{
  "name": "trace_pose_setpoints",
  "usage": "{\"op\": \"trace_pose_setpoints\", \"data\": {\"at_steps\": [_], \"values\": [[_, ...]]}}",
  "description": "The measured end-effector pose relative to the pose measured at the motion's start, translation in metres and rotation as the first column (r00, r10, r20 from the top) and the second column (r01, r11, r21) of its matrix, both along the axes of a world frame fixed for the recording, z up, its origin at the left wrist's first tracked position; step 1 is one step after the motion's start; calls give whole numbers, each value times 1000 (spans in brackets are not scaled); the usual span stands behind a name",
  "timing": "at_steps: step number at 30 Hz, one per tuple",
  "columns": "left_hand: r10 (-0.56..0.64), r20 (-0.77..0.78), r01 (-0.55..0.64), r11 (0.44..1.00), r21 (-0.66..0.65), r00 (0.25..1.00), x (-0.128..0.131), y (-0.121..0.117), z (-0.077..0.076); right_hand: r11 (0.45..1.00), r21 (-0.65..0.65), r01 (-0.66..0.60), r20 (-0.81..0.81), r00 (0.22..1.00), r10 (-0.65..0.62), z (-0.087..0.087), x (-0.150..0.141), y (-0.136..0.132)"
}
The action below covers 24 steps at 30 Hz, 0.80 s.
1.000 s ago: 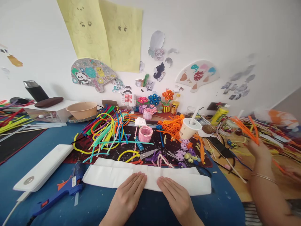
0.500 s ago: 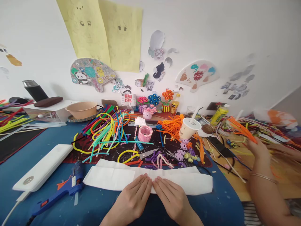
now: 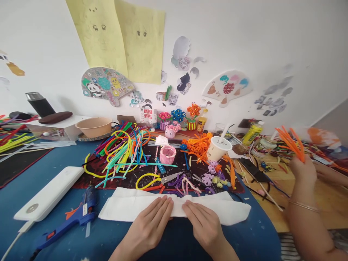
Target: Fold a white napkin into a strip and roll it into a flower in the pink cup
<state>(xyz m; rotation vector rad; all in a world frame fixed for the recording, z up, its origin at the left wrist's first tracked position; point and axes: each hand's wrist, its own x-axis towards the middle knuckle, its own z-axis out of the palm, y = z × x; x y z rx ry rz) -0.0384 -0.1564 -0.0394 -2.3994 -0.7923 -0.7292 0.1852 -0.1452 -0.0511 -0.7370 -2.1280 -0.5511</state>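
A long strip of folded white tissue paper [image 3: 127, 204] lies across the front of the blue table, its layers slightly fanned at both ends. My left hand [image 3: 152, 221] grips its near edge left of the middle, fingers together on top and the thumb mostly hidden beneath. On the other side of the middle, my right hand [image 3: 205, 223] pinches the same edge in the same way. A short stretch of paper shows between my fingertips. Just beyond the strip are yellow-handled scissors [image 3: 171, 177] and purple pipe cleaner pieces [image 3: 178, 184].
To the left lie a blue glue gun [image 3: 73, 217] and a white power strip [image 3: 50, 194]. Behind are bundled pipe cleaners [image 3: 127, 145], a pink pot [image 3: 167, 156] and a lidded cup [image 3: 219, 148]. At right, another person's hand [image 3: 303, 170] holds orange pipe cleaners [image 3: 292, 143].
My hands have moved apart along the paper's edge, baring more of its middle. The strip has shifted slightly right. The other person's hand has raised the orange pipe cleaners more upright.
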Motion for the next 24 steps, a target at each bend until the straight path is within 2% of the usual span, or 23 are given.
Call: {"op": "trace_pose_setpoints", "data": {"at_steps": [4,10,15,21,24], "values": [[-1,-5,1,1000,-7,1000,-12,-2,0,1000,-10,-22,31,999,23,0,4,2],[-39,-31,35,993,-111,999,-21,0,-8,1000,-5,-22,76,997,22,-6,6,-1],[16,-1,-16,994,-110,1000,-40,0,-17,1000,-15,-10,42,999,11,-6,11,-5],[31,-45,-36,992,-117,999,-50,-5,-4,1000,14,-8,27,1000,8,-7,12,-9],[66,-51,-71,990,-123,997,-57,-9,-4,1000,26,-1,24,1000,0,-4,14,-9]]}}
